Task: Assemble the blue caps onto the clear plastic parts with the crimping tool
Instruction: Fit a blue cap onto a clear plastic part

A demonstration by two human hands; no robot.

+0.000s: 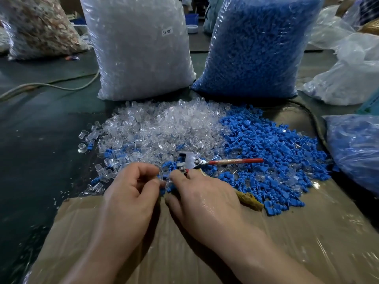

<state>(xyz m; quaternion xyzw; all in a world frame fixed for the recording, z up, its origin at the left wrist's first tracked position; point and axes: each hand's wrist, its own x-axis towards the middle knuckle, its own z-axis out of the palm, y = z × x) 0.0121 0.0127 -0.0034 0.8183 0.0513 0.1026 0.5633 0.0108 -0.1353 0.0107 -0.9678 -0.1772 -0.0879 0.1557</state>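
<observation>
Dark worktop [41,140], cardboard sheet [307,232] on top. Clear plastic parts [155,128] and blue caps [272,156] piled just behind hands. Left hand [131,189] pinching clear part [164,174], right hand [205,193] curled round crimping tool [191,160], fingertips nearly touching.

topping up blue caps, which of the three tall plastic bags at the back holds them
The rightmost tall bag, packed solid blue. The middle bag holds clear plastic parts and bears a white label; the leftmost bag holds brownish pieces.

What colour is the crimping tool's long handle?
Red; the crimping tool shows best in the head view.
</observation>
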